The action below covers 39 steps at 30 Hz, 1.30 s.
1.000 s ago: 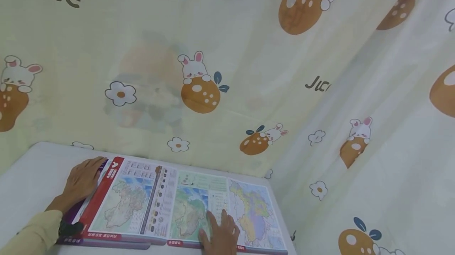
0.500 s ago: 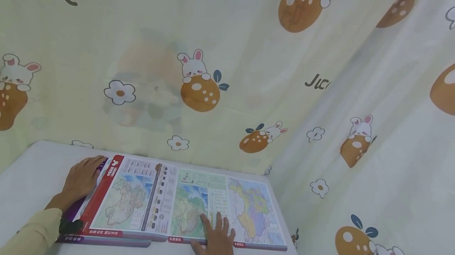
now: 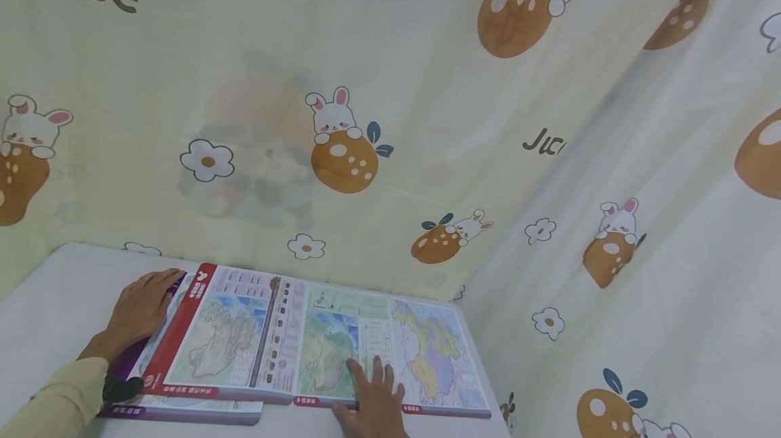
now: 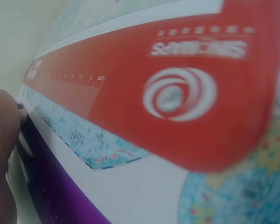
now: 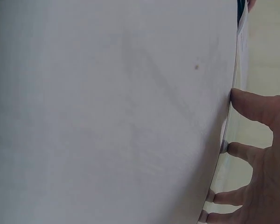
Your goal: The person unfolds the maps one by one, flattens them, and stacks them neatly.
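Note:
A folding map with a red left band lies spread in panels on the white table. Under its left part lies a second map with a purple edge, showing along the left and front. My left hand rests over that purple left edge, fingers stretched toward the back. With fingers spread, my right hand touches the front middle of the upper map, between its green and its yellow-purple panels. In the right wrist view, the fingertips meet the edge of a pale surface filling much of the frame.
The white table continues to the left of both maps. Behind it and along the right hang pale curtains printed with rabbits and flowers. A black band is at my left wrist.
The upper map has shifted slightly toward the back, its left part also rightward, baring more of the lower map's front and left. My right hand has moved slightly left; my left hand has stayed put.

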### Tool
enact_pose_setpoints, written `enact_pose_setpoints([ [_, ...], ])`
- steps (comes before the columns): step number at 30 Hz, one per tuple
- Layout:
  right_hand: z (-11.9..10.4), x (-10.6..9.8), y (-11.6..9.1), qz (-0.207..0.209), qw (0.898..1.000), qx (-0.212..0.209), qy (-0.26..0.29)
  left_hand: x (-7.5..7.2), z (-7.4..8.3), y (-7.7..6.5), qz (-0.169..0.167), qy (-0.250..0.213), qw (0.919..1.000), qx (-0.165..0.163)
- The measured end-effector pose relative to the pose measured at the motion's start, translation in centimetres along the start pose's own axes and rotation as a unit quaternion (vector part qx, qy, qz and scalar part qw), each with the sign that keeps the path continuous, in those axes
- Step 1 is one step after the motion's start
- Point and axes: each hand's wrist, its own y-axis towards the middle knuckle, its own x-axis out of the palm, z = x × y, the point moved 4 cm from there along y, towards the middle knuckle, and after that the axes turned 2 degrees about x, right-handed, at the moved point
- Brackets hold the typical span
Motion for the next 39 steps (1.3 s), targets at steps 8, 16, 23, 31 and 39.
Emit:
enact_pose_setpoints([
  [8,-0.3,-0.5,0.5,0.015,1.0,-0.022,-0.012,-0.2,0.2,0.0,-0.005,-0.002,1.0,-0.008],
  [16,-0.3,-0.9,0.6,0.006,1.0,-0.019,-0.008,-0.1,0.2,-0.1,-0.006,-0.005,0.9999,-0.012],
  [23,-0.3,-1.0,0.5,0.008,1.0,-0.029,-0.004,-0.2,0.2,-0.4,-0.014,-0.002,0.9997,-0.018],
  [31,-0.1,-0.8,0.6,0.024,0.998,-0.048,-0.015,-0.5,0.6,-0.8,-0.006,-0.005,0.9998,-0.016],
  [39,0.1,-0.6,0.8,0.042,0.997,-0.058,-0.02,-0.5,1.1,-1.1,-0.005,0.005,0.9999,-0.012],
])
